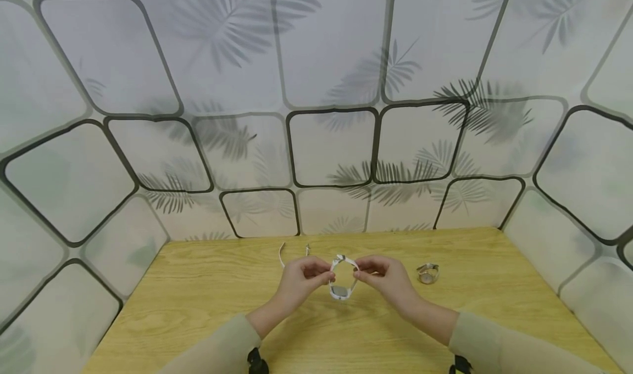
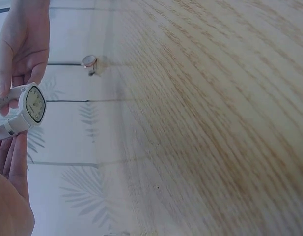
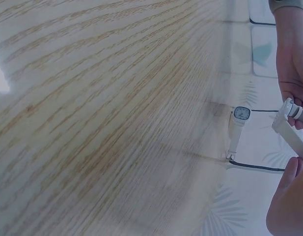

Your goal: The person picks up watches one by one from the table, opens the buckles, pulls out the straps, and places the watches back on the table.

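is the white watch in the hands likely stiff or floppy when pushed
The white watch would probably flex but spring back, since its strap holds a loop between the left hand and right hand. Its case looks thicker than the strap, so that end is likely heavier.

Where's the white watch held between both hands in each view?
Head: held watch below mid-height, just right of centre, between left hand and right hand.
Left wrist: held watch at the left edge, near mid-height.
Right wrist: held watch at the right edge, near mid-height.
Shared landmark: the wooden table.
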Tool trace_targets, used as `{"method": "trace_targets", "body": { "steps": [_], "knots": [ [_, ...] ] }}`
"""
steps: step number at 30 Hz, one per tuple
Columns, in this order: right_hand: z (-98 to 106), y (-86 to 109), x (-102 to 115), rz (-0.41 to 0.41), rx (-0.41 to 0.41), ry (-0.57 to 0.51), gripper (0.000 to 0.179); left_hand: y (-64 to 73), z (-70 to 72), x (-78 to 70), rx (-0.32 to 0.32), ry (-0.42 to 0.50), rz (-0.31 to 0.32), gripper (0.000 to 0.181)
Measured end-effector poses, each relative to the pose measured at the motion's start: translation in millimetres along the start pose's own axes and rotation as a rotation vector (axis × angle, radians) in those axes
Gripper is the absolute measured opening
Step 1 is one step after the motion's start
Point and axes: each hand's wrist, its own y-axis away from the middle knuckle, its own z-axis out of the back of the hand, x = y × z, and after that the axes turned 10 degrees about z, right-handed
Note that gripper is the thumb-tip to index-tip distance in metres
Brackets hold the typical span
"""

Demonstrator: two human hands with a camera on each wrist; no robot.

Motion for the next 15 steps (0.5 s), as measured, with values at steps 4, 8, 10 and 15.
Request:
{"method": "trace_targets", "body": {
  "steps": [4,8,10,15],
  "knots": [
    [0.4,-0.8,-0.2,0.001,-0.022,0.012,0.027,0.1,0.7,-0.7,-0.007,0.002,-0.009,0.013],
    [1.7,-1.8,-1.1,0.016,-0.029,0.016,0.027,-0.3,1.4,-1.4,-0.016,-0.003,-0.007,0.013],
    [3.0,-2.4,-1.5,0.024,-0.029,0.0,0.028,-0.5,1.6,-1.2,-0.021,-0.005,-0.003,0.013],
    [7.1,-4.8,-1.2,0.021,-0.042,-0.064,0.031,-0.8,1.7,0.1,-0.038,-0.014,-0.003,0.013]
  ]
}}
